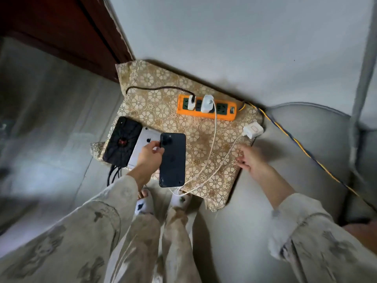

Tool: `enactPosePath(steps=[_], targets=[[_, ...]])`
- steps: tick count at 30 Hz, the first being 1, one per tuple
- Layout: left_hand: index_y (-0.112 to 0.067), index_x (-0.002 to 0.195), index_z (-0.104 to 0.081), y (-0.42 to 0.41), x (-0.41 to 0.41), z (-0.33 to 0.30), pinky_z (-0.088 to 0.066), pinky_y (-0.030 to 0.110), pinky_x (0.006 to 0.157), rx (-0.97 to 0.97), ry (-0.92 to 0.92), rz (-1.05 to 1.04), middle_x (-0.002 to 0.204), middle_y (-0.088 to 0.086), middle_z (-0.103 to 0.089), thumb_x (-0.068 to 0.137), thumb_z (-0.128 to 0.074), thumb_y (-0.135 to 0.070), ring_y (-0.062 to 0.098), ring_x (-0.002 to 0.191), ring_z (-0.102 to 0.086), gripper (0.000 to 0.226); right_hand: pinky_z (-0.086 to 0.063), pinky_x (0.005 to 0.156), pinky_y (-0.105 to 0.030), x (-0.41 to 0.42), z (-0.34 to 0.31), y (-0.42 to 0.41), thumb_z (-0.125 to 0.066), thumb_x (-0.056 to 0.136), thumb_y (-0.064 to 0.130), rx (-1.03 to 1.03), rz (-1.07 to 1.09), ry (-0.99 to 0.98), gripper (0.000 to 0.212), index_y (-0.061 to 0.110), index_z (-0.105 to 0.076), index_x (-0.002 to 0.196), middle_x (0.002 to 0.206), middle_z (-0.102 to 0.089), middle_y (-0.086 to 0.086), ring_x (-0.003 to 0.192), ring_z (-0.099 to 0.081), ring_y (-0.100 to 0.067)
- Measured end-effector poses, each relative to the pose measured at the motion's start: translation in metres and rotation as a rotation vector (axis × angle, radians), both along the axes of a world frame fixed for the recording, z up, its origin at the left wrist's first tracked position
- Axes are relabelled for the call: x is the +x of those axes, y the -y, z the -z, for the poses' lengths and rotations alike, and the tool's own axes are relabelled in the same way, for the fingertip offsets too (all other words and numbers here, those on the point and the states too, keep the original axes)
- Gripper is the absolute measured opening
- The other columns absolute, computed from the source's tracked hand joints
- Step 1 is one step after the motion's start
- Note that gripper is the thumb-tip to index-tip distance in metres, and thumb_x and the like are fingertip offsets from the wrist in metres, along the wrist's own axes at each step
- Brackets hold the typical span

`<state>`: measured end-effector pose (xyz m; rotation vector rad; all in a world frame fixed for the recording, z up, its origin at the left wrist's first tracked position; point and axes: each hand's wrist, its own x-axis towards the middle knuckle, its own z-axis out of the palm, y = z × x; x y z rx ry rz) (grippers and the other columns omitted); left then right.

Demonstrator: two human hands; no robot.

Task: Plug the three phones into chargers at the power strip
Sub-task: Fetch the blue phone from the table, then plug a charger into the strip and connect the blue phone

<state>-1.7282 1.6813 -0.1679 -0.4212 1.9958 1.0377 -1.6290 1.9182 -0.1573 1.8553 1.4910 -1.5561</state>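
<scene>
Grey floor and a plain pale wall frame your workspace, with a gold floral cloth [163, 111] spread over a low surface against that wall. Nearest you, your two feet in slippers [143, 203] stand at the cloth's front edge. Your left hand [150, 158] pinches the top corner of the dark blue phone [173, 160], thumb and fingers closed on it near the camera bump. Your right hand [250, 158] hovers open over the cloth's right edge, fingers spread, grasping nothing, just beside two white cables [212, 152] that loop toward you. Three phones lie side by side, backs up: the dark blue one, a silver phone [145, 141] partly under your left hand, and a black patterned phone [122, 139] furthest left. Beyond your right hand, one loose white charger [253, 130] rests on the cloth. Farthest back, the orange power strip [206, 108] carries two white chargers [207, 103] plugged in.
</scene>
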Motion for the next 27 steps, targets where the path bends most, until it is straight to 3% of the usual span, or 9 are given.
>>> enactPosePath(steps=[3,5,8,11,13,17,22,24,27], targets=[[-0.013,0.119,-0.054,-0.015,-0.005,0.024,-0.040,0.032,0.067,-0.017,-0.017,0.033,0.094,0.012,-0.058,0.094,-0.045,-0.014,0.025,0.080,-0.051,0.026,-0.049,0.093,-0.038,-0.012,0.024,-0.010,-0.047,0.095,0.028,-0.028,0.148,-0.032,0.020,0.011,-0.053,0.086,0.079,-0.054,-0.002,0.079,-0.056,-0.016],[-0.010,0.119,-0.054,-0.023,-0.008,0.036,-0.040,0.030,0.063,-0.027,-0.022,0.050,0.090,0.012,-0.057,0.094,-0.045,-0.012,0.023,0.075,-0.050,0.026,-0.050,0.091,-0.038,-0.021,0.033,-0.014,-0.044,0.096,0.031,-0.048,0.277,-0.096,0.024,0.012,-0.050,0.083,0.083,-0.055,-0.004,0.084,-0.057,-0.019],[-0.006,0.118,-0.054,-0.029,-0.011,0.043,-0.038,0.026,0.057,-0.101,-0.047,0.139,0.096,0.016,-0.060,0.094,-0.044,-0.011,0.022,0.074,-0.050,0.026,-0.048,0.063,-0.026,-0.033,0.042,-0.020,-0.041,0.096,0.036,-0.045,0.479,-0.160,0.030,0.007,-0.048,0.092,0.070,-0.051,-0.004,0.062,-0.052,-0.014],[-0.001,0.115,-0.055,-0.033,-0.013,0.037,-0.044,0.034,0.076,-0.203,-0.123,0.304,0.109,0.021,-0.061,0.094,-0.043,-0.010,0.032,0.095,-0.054,0.026,-0.031,0.046,-0.022,-0.039,0.044,-0.022,-0.041,0.096,0.039,0.026,0.497,-0.112,0.034,0.009,-0.048,0.081,0.061,-0.040,0.002,0.047,-0.035,-0.010],[0.001,0.114,-0.055,-0.034,-0.013,0.032,-0.043,0.038,0.087,-0.237,-0.177,0.404,0.114,0.022,-0.060,0.093,-0.043,-0.008,0.036,0.106,-0.053,0.026,-0.030,0.047,-0.022,-0.041,0.043,-0.017,-0.047,0.093,0.037,0.121,0.412,-0.089,0.026,0.012,-0.049,0.087,0.061,-0.040,0.002,0.048,-0.034,-0.010],[0.001,0.121,-0.049,-0.038,-0.013,0.023,-0.041,0.039,0.092,-0.255,-0.144,0.552,0.122,0.023,-0.052,0.092,-0.043,-0.010,0.035,0.113,-0.050,0.031,-0.034,0.051,-0.027,-0.043,0.034,-0.005,-0.060,0.086,0.032,0.335,0.142,-0.139,0.028,0.012,-0.056,0.067,0.061,-0.050,0.000,0.051,-0.042,-0.012],[-0.004,0.125,-0.044,-0.038,-0.013,0.013,-0.043,0.042,0.094,-0.288,-0.111,0.720,0.128,0.018,-0.049,0.093,-0.043,-0.016,0.034,0.117,-0.049,0.034,-0.039,0.069,-0.029,-0.055,0.009,-0.007,-0.060,0.084,0.033,0.553,-0.483,-0.149,0.026,0.011,-0.065,0.096,0.093,-0.068,-0.011,0.083,-0.060,-0.028],[-0.007,0.131,-0.039,-0.034,-0.012,0.012,-0.040,0.043,0.099,-0.329,-0.185,0.820,0.138,0.014,-0.039,0.094,-0.041,-0.017,0.031,0.125,-0.041,0.038,-0.045,0.075,-0.031,-0.066,0.001,-0.014,-0.059,0.084,0.035,0.603,-0.681,-0.117,0.029,0.012,-0.065,0.102,0.101,-0.069,-0.009,0.093,-0.063,-0.029],[-0.015,0.141,-0.022,-0.021,-0.012,0.017,-0.025,0.045,0.113,-0.375,-0.360,0.954,0.152,0.009,-0.016,0.093,-0.045,-0.022,0.029,0.142,-0.009,0.054,-0.047,0.085,-0.035,-0.079,-0.005,-0.021,-0.059,0.085,0.035,0.657,-0.876,-0.067,0.034,0.011,-0.064,0.108,0.111,-0.068,-0.012,0.103,-0.062,-0.030]])
